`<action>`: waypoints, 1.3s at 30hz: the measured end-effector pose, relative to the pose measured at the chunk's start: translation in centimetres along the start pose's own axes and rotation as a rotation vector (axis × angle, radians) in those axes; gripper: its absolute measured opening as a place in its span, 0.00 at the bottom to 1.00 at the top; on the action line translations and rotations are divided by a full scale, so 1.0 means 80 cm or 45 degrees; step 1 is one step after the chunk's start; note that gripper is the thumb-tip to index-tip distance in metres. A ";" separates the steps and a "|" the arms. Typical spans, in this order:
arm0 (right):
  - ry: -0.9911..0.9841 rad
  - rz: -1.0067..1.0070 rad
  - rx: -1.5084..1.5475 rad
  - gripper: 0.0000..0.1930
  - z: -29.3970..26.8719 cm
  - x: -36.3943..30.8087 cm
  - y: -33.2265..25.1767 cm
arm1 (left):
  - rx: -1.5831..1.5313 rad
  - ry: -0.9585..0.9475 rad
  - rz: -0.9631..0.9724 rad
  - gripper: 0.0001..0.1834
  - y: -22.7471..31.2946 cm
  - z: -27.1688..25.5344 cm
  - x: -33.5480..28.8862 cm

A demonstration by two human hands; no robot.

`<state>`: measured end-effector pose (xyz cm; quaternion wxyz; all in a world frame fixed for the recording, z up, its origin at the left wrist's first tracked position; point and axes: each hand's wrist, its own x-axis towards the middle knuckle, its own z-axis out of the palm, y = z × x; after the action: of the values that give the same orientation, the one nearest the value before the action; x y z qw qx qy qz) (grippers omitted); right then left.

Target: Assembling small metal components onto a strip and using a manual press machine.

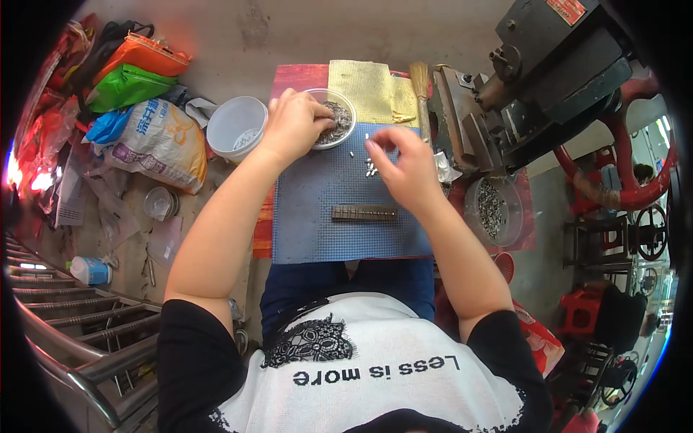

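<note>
My left hand [294, 123] reaches into a small clear bowl [345, 137] of tiny metal parts at the far edge of a blue mat [317, 216], fingers curled among the parts. My right hand [404, 162] hovers over the mat's right side, fingertips pinched at a few loose metal parts [371, 167]. A dark slotted metal bar [364, 212] lies on the mat just below the right hand.
A yellow cloth [372, 88] and a small brush [420, 86] lie beyond the mat. A dark press machine [548, 65] stands at the right, with a clear tub of metal parts [494, 209] beside it. A white bucket [236, 127] and bags [155, 141] sit left.
</note>
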<state>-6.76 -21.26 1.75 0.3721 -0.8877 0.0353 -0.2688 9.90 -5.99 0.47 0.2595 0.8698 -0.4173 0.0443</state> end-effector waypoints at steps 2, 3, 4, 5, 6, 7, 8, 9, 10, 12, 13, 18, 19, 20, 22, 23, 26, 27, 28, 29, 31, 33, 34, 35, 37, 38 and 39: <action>0.011 -0.017 -0.030 0.09 0.014 0.033 0.002 | -0.010 0.054 0.013 0.10 -0.005 0.002 -0.004; -0.060 -0.070 -0.165 0.11 0.024 0.049 0.011 | -0.057 0.052 0.027 0.09 -0.007 0.001 -0.005; -0.131 -0.122 -0.300 0.13 0.030 0.061 0.016 | -0.104 0.051 0.041 0.08 -0.008 0.001 -0.007; -0.210 -0.112 -0.344 0.16 0.034 0.070 0.014 | -0.151 0.085 0.046 0.07 -0.010 0.002 -0.009; -0.208 -0.120 -0.344 0.16 0.037 0.078 0.011 | -0.148 0.093 0.046 0.07 -0.013 0.003 -0.009; -0.334 -0.066 -0.312 0.16 0.040 0.085 0.007 | -0.193 0.133 0.115 0.07 -0.016 0.005 -0.010; -0.465 -0.012 -0.279 0.16 0.041 0.091 0.002 | -0.239 0.173 0.181 0.07 -0.015 0.003 -0.011; -0.531 0.087 -0.132 0.15 0.040 0.096 -0.006 | -0.131 0.188 0.199 0.07 -0.012 -0.001 -0.013; -0.536 0.079 -0.133 0.15 0.043 0.098 -0.007 | -0.130 0.196 0.193 0.07 -0.013 -0.003 -0.013; -0.511 0.039 -0.129 0.13 0.046 0.101 -0.005 | -0.168 0.129 0.206 0.10 -0.015 -0.007 -0.012; -0.515 0.034 -0.131 0.13 0.049 0.101 -0.001 | -0.168 0.134 0.202 0.10 -0.016 -0.009 -0.012; -0.383 -0.172 -0.195 0.13 0.049 0.106 0.000 | -0.652 -0.057 0.050 0.12 -0.015 -0.022 -0.012; -0.329 -0.301 -0.197 0.12 0.053 0.107 0.011 | -0.655 -0.018 0.061 0.10 -0.021 -0.017 -0.008; -0.330 -0.304 -0.198 0.12 0.051 0.109 0.007 | -0.655 -0.014 0.060 0.10 -0.022 -0.015 -0.008; -0.530 0.146 0.020 0.15 0.047 0.114 -0.002 | -0.603 0.063 0.048 0.09 -0.025 -0.013 -0.007; -0.527 0.145 0.020 0.15 0.048 0.115 0.002 | -0.602 0.063 0.051 0.09 -0.025 -0.011 -0.007; -0.566 0.335 0.195 0.17 0.050 0.119 0.008 | -0.593 0.158 0.106 0.09 -0.026 -0.010 -0.009; -0.521 0.422 0.243 0.17 0.047 0.121 0.003 | -0.635 0.139 0.043 0.09 -0.024 -0.011 -0.011; -0.476 0.508 0.291 0.16 0.044 0.121 -0.002 | -0.677 0.121 -0.020 0.09 -0.023 -0.012 -0.013; -0.478 0.512 0.291 0.16 0.044 0.120 -0.004 | -0.679 0.119 -0.022 0.09 -0.023 -0.010 -0.014; -0.345 0.519 0.373 0.15 0.047 0.116 -0.009 | -0.630 0.204 -0.094 0.09 -0.023 -0.004 -0.014; -0.333 0.476 0.333 0.14 0.053 0.111 -0.004 | -0.491 0.270 -0.074 0.09 -0.019 -0.001 -0.016; -0.323 0.434 0.292 0.14 0.057 0.109 0.000 | -0.353 0.334 -0.057 0.10 -0.018 0.001 -0.017; -0.322 0.435 0.292 0.14 0.061 0.108 0.004 | -0.353 0.333 -0.056 0.10 -0.014 0.001 -0.018; -0.300 0.484 0.369 0.13 0.068 0.108 0.012 | -0.147 0.357 -0.030 0.13 -0.007 0.001 -0.021; -0.301 0.484 0.369 0.13 0.068 0.109 0.009 | -0.147 0.357 -0.031 0.13 -0.006 -0.001 -0.022; -0.295 0.506 0.346 0.12 0.067 0.111 0.006 | -0.126 0.362 -0.030 0.13 -0.005 -0.004 -0.024</action>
<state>3.58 -20.46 2.31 0.5348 -0.8302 0.1296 -0.0892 9.00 -4.27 -0.02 0.3592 0.8458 -0.3676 0.1433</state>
